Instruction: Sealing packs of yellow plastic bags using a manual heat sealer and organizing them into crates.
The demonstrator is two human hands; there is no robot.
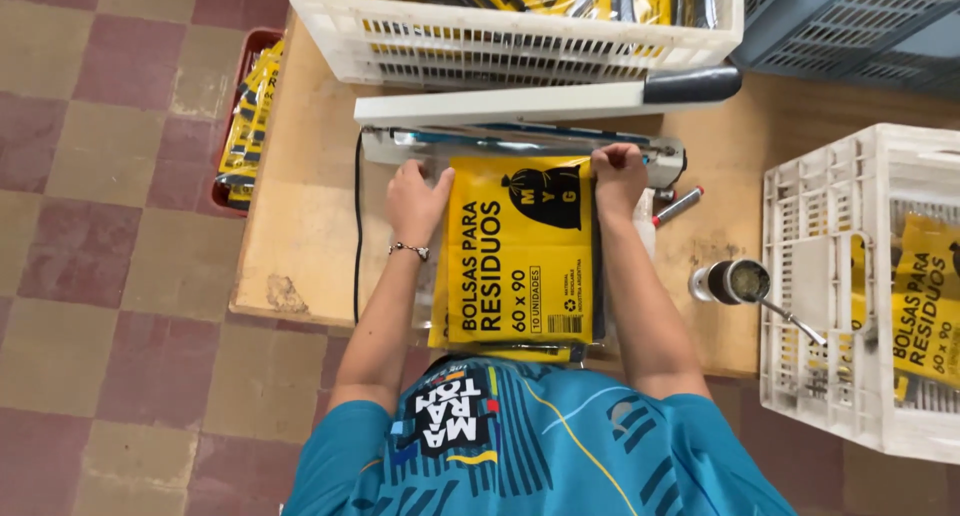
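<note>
With both hands pinching the yellow bag pack (518, 248) flat on the desk (300, 246), left hand (415, 201) and right hand (617, 176) hold its top edge at the sealer (520, 141); step: positioning; next, judged, needs steady alignment.

I see a yellow plastic packet with black print (518, 246) at centre, a tan wooden bench (300, 226), white slatted plastic crates (810, 276), and a checkered maroon-and-olive tiled floor (110, 176) at left.

Bright, even daylight, soft shadows, sharp centre focus, slight wide-angle bending at the edges.
</note>
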